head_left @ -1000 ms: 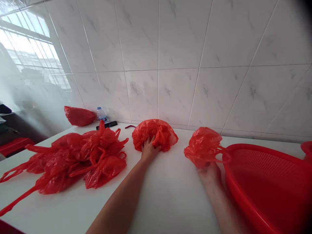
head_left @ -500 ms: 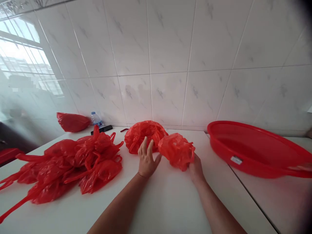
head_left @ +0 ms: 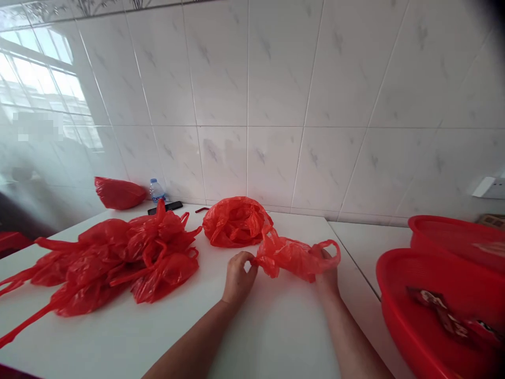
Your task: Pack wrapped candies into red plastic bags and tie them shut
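A crumpled red plastic bag (head_left: 292,255) is stretched between my two hands, just above the white table. My left hand (head_left: 240,273) pinches its left end between thumb and fingertips. On the other side, my right hand (head_left: 326,273) is closed on the bag near a handle loop, with its fingers partly hidden by the thin plastic. Behind the bag rests a bunched, ring-shaped heap of red plastic bags (head_left: 236,223). To the left lies a big pile of filled red plastic bags (head_left: 118,258) with their handles sticking out.
At the right stand two red plastic basins (head_left: 389,284), the nearer holding dark wrapped packets (head_left: 442,313). Near the tiled wall are a red bundle (head_left: 120,193), a water bottle (head_left: 156,190) and a black phone (head_left: 165,208). A wall socket (head_left: 489,188) shows at far right.
My left hand has closed from spread fingers to a pinch on the bag's left end. The bag is drawn wider. At the right, a nearer basin with packets has come into view.
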